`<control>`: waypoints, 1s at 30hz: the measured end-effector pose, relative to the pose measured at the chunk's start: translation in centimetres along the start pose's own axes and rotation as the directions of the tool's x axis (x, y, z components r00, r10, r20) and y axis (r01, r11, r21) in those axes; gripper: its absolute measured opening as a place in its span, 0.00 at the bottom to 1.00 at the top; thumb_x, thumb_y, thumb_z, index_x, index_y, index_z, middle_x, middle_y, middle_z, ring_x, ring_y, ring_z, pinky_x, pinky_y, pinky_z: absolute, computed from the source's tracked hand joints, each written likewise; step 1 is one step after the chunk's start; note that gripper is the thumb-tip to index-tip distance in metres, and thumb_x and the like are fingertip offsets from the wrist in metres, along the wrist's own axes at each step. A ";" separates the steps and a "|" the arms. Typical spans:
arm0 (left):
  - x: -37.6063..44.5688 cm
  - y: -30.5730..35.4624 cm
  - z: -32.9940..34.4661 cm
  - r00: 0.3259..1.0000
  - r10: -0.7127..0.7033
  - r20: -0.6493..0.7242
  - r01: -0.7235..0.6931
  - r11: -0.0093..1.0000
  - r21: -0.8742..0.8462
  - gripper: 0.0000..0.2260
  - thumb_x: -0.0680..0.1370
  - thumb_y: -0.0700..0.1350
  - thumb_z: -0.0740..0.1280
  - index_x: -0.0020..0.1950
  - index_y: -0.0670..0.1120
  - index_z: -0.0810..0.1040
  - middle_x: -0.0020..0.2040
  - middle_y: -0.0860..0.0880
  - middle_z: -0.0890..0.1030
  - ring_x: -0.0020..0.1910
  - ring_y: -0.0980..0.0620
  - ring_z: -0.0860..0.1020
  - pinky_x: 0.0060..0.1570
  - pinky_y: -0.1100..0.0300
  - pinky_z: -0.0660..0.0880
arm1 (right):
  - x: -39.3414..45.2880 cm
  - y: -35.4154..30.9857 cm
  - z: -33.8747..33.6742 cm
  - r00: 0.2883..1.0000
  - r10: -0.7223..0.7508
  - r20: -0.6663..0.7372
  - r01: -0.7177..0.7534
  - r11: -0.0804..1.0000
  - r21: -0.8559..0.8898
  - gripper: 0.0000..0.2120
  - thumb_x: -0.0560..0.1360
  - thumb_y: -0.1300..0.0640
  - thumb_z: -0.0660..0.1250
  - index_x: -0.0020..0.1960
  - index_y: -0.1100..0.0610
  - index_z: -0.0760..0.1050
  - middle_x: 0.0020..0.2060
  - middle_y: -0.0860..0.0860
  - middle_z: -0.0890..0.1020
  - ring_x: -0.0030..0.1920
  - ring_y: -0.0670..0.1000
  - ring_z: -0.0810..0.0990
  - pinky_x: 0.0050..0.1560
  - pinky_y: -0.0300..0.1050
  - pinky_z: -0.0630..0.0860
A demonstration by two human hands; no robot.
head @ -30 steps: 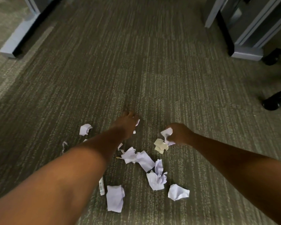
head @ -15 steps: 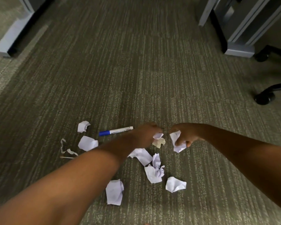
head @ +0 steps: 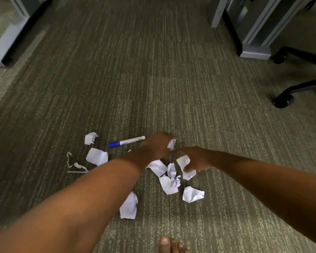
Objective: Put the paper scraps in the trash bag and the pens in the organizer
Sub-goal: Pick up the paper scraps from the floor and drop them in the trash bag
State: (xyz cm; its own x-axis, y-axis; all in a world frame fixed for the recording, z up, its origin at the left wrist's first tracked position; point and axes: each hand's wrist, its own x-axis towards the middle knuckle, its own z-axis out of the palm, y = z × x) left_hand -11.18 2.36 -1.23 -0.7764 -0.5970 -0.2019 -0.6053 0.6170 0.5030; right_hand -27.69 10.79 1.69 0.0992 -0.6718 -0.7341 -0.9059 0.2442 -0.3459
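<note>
**Both hands full of paper, six scraps and one pen still on the carpet**

The person bends over the grey-green carpet [head: 153, 79] with both bare arms stretched down toward the litter. The left hand [head: 153, 148] has its fingers curled around a small white paper scrap [head: 171, 144] that peeks out at the fingertips. The right hand [head: 195, 159], just beside it, has its fingers clamped on a larger crumpled paper wad [head: 185, 167] that sticks out above and below the grip.

Loose scraps on the floor, counted: six, plus a thin strip. Far left lies a small curled piece [head: 90, 138]; near it a flatter folded piece [head: 97, 156]; and to the left of both a twisted paper strip [head: 75, 164]. Under the hands sit a flat sheet fragment [head: 158, 168] and a crushed ball [head: 170, 183], touching each other. Just right of the ball lies a crumpled lump [head: 192, 194], and nearer the person, partly behind the left forearm, a creased piece [head: 129, 206].

One pen is in sight: a white marker with a blue cap [head: 126, 141], lying flat on the carpet with its uncapped end just beside the left hand.

Two grey furniture bases stand at the far edges, one at left [head: 5, 44] and one at right [head: 254, 33]. Two black chair casters [head: 283, 101] show at right. Bare toes [head: 169, 245] show at the bottom edge.
</note>
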 end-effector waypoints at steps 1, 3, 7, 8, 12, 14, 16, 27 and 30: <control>-0.6 -0.4 -0.6 0.998 -0.033 -0.045 0.032 0.999 -0.037 0.10 0.77 0.45 0.66 0.56 0.44 0.79 0.55 0.43 0.82 0.55 0.44 0.80 0.56 0.56 0.72 | 0.1 -0.8 0.5 0.999 -0.046 0.001 0.046 0.994 -0.101 0.35 0.71 0.58 0.71 0.75 0.48 0.62 0.68 0.54 0.74 0.58 0.56 0.80 0.52 0.46 0.79; -1.8 -1.0 -1.7 0.991 -0.079 -0.111 0.068 0.993 -0.094 0.10 0.78 0.43 0.65 0.58 0.43 0.78 0.55 0.43 0.82 0.56 0.43 0.79 0.57 0.54 0.73 | 0.2 -2.2 1.0 0.994 -0.093 0.063 0.104 0.973 -0.206 0.30 0.69 0.52 0.69 0.71 0.48 0.69 0.67 0.51 0.76 0.62 0.54 0.78 0.54 0.40 0.73; -4.5 -2.5 -3.4 0.976 -0.143 -0.164 0.129 0.988 -0.089 0.16 0.77 0.44 0.67 0.64 0.43 0.75 0.59 0.42 0.81 0.58 0.42 0.79 0.59 0.52 0.73 | 0.7 -4.0 1.2 0.993 -0.106 0.057 0.119 0.935 -0.334 0.11 0.70 0.55 0.68 0.52 0.58 0.77 0.50 0.54 0.84 0.52 0.55 0.83 0.49 0.44 0.75; -5.2 -2.9 -3.8 0.973 -0.154 -0.172 0.142 0.987 -0.081 0.17 0.77 0.44 0.67 0.65 0.44 0.74 0.60 0.42 0.81 0.58 0.42 0.79 0.58 0.52 0.73 | 0.9 -4.1 1.2 0.991 -0.125 0.045 0.132 0.913 -0.387 0.08 0.71 0.57 0.68 0.48 0.58 0.75 0.50 0.54 0.84 0.53 0.54 0.82 0.51 0.44 0.74; -8.4 -4.1 -6.0 0.958 -0.179 -0.225 0.151 0.979 -0.134 0.17 0.77 0.44 0.66 0.66 0.43 0.75 0.61 0.41 0.80 0.60 0.42 0.78 0.58 0.55 0.71 | 0.9 -4.5 0.3 0.996 -0.084 0.032 0.090 0.891 -0.444 0.14 0.76 0.57 0.65 0.61 0.57 0.76 0.63 0.53 0.78 0.65 0.54 0.75 0.60 0.41 0.67; -10.0 -4.7 -7.0 0.947 -0.197 -0.253 0.161 0.974 -0.157 0.17 0.78 0.43 0.66 0.67 0.43 0.74 0.63 0.41 0.79 0.61 0.43 0.77 0.58 0.58 0.69 | 0.8 -5.1 -1.2 0.998 -0.053 0.019 0.056 0.905 -0.423 0.18 0.75 0.55 0.67 0.64 0.58 0.75 0.64 0.54 0.78 0.65 0.54 0.75 0.62 0.42 0.70; -11.5 -5.1 -8.2 0.936 -0.218 -0.278 0.179 0.971 -0.160 0.15 0.80 0.43 0.64 0.66 0.43 0.75 0.61 0.41 0.80 0.60 0.43 0.78 0.55 0.58 0.69 | 0.4 -6.5 -3.1 0.999 -0.041 -0.026 0.028 0.921 -0.387 0.20 0.75 0.55 0.68 0.65 0.59 0.75 0.64 0.56 0.79 0.63 0.56 0.77 0.64 0.47 0.72; -20.0 -8.1 -18.1 0.806 -0.334 -0.489 0.302 0.942 -0.146 0.11 0.78 0.46 0.66 0.59 0.47 0.77 0.54 0.45 0.81 0.52 0.44 0.80 0.47 0.56 0.74 | 1.8 -25.5 -8.4 0.858 -0.350 -0.375 0.294 0.935 -0.200 0.04 0.75 0.59 0.69 0.49 0.58 0.77 0.42 0.53 0.78 0.44 0.54 0.78 0.38 0.43 0.72; -23.6 -9.5 -20.5 0.742 -0.301 -0.599 0.271 0.952 -0.143 0.08 0.76 0.46 0.68 0.53 0.45 0.78 0.46 0.47 0.81 0.44 0.47 0.79 0.40 0.57 0.72 | 1.7 -31.8 -8.8 0.802 -0.399 -0.445 0.348 0.917 -0.194 0.07 0.74 0.58 0.68 0.47 0.62 0.79 0.42 0.58 0.81 0.45 0.58 0.81 0.45 0.52 0.76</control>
State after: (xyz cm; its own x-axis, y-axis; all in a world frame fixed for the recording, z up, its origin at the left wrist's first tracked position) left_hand 16.55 0.07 15.97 -0.2891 -0.9358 0.2018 -0.7612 0.3526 0.5443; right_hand -2.32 -4.28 16.54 0.2573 -0.9473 -0.1907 -0.8764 -0.1457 -0.4591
